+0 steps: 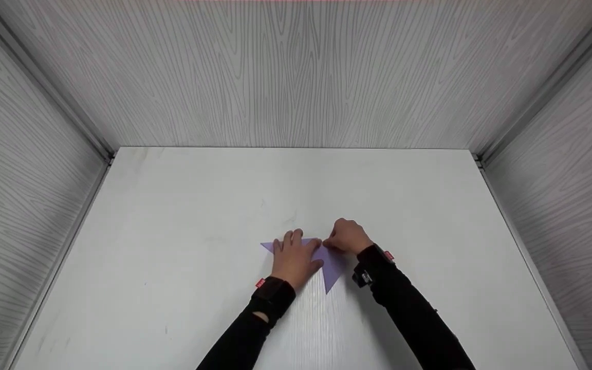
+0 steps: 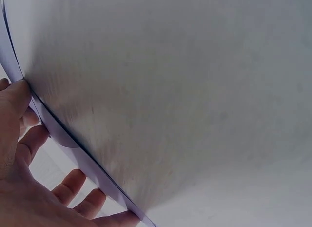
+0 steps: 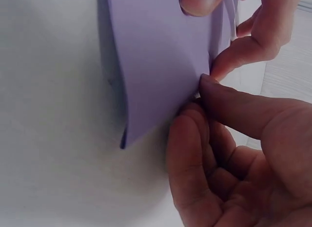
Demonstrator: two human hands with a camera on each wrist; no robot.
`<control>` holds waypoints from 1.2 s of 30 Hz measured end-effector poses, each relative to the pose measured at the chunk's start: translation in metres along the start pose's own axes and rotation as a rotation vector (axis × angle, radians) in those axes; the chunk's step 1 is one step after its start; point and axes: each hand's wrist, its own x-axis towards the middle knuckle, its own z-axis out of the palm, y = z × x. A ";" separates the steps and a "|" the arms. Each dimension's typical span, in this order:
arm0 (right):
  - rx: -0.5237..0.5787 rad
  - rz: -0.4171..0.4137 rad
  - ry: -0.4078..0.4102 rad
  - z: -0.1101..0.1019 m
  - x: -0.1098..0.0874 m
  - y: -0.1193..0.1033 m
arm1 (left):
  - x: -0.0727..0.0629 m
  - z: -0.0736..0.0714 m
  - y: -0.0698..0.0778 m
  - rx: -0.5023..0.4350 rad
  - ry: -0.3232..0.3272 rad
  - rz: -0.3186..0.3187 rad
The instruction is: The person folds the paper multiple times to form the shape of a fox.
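A folded sheet of purple paper lies on the white table, pointed at its left tip and at its lower corner. Across its left part my left hand rests with spread fingers, the tips pressing on the paper. At the upper right edge my right hand pinches the paper between thumb and curled index finger. The right wrist view shows this pinch close up, with the folded layers of the paper slightly parted at the lower corner. In the left wrist view the paper appears nearly edge-on.
The white tabletop extends around both hands. Grey wood-grain panels stand at the back, at the left and at the right. Black bands with small devices sit on both wrists.
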 end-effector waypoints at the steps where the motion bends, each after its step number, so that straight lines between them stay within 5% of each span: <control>1: -0.005 0.000 -0.008 0.000 0.000 0.000 | 0.000 0.000 0.000 -0.003 -0.005 -0.001; 24: -0.035 0.103 -0.134 -0.015 -0.032 0.027 | -0.001 -0.003 0.000 -0.059 -0.005 0.002; 36: -0.054 0.079 -0.147 -0.019 -0.041 0.033 | 0.000 0.000 -0.002 -0.074 0.001 -0.003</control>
